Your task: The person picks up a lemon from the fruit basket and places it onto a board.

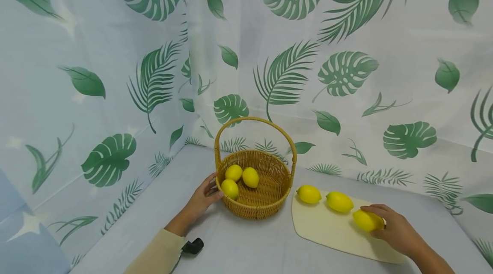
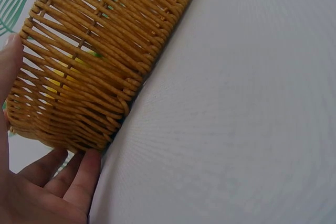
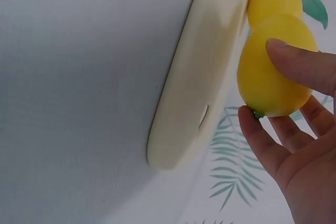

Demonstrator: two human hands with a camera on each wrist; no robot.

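My right hand (image 1: 398, 229) grips a yellow lemon (image 3: 275, 69) over the right part of a cream cutting board (image 1: 321, 227); in the right wrist view the thumb lies across its side and the fingers support its end. Two more lemons, one at the board's far left (image 1: 309, 194) and one in the middle (image 1: 339, 202), form a row with it. At the left stands a round wicker basket (image 1: 262, 212) with a tall handle, three lemons (image 1: 250, 177) lying inside. My left hand (image 1: 202, 197) touches the basket's left side, its fingertips (image 2: 90, 161) against the weave near the bottom.
A light cloth covers the table (image 1: 246, 248). Behind it, leaf-printed curtains (image 1: 246, 72) meet in a corner at the left. A small black object (image 1: 193, 246) shows beside the left sleeve (image 1: 159, 252).
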